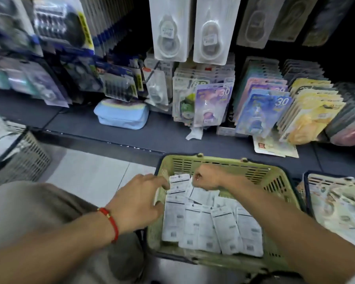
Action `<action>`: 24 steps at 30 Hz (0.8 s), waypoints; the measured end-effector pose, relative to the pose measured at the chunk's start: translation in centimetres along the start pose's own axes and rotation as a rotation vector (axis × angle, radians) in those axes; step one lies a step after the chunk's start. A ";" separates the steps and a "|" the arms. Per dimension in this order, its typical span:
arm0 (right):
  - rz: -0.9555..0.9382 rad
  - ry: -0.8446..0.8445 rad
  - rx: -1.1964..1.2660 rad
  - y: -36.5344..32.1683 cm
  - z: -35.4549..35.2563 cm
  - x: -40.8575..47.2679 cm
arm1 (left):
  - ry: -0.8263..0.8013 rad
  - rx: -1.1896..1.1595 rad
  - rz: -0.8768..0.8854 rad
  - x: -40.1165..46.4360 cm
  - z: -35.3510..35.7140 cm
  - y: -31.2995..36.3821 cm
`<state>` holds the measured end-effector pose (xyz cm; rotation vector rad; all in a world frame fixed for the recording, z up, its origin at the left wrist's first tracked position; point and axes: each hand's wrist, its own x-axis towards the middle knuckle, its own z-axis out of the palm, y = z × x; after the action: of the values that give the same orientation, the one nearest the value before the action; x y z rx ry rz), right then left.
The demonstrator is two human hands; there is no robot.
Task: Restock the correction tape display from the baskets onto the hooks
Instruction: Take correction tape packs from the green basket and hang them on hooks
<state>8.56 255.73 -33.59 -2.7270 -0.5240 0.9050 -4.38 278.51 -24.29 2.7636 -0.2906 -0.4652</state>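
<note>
Both hands reaching into green basket (275, 177) of white correction tape packs (211, 226), left hand (137, 201) fingers spreading wide, right hand (206, 178) pinching one pack, blue pouch (121, 115) lying on shelf, second basket (307, 181) sitting alongside

White, black-printed packets (211, 224) are seen in the slotted olive-green basket (275, 181). Beyond the basket, pale-blue pouch (121, 116), purple (212, 105) and yellow cards (314, 111) are seen.

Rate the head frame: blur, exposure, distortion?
Head view: motion blur smears the hanging packs at upper left; the top right corner falls into near-black shadow; wide-angle bending curves the shelf edge; the green basket and both hands, left and right, are fairly sharp.
</note>
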 end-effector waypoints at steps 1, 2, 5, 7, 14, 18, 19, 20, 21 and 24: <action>0.041 -0.095 0.060 -0.5 2.9 0.7 | -0.019 -0.016 -0.028 -0.2 1.2 0.1; 0.088 -0.179 0.124 -1.0 5.7 1.4 | -0.032 -0.026 -0.047 0.0 2.4 0.3; 0.247 -0.272 0.349 -2.6 13.2 2.3 | -0.056 -0.084 -0.086 1.0 5.4 0.7; 0.353 -0.154 0.571 -3.7 16.7 2.6 | -0.098 -0.124 -0.103 1.6 6.6 0.4; 0.451 -0.060 1.257 -2.3 17.0 1.1 | -0.101 -0.200 -0.133 3.0 7.5 -0.7; 0.304 -0.213 1.298 -0.1 13.7 -1.0 | -0.208 -0.254 -0.166 3.2 8.2 -0.4; 0.260 -0.209 1.346 0.3 13.0 -1.3 | -0.240 -0.279 -0.165 3.3 8.5 -0.2; 0.203 -0.203 1.423 0.6 12.3 -1.5 | -0.273 -0.312 -0.168 3.4 8.7 0.0; 0.133 -0.202 1.508 0.8 11.7 -1.6 | -0.306 -0.365 -0.177 3.5 8.9 0.3; -0.114 -0.248 1.705 1.1 9.6 -1.9 | -0.297 -0.573 -0.196 3.7 8.8 1.6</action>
<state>1.54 254.86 -40.46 -1.0389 0.1229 0.9342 -4.24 273.62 -32.65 2.1667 0.0486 -0.8597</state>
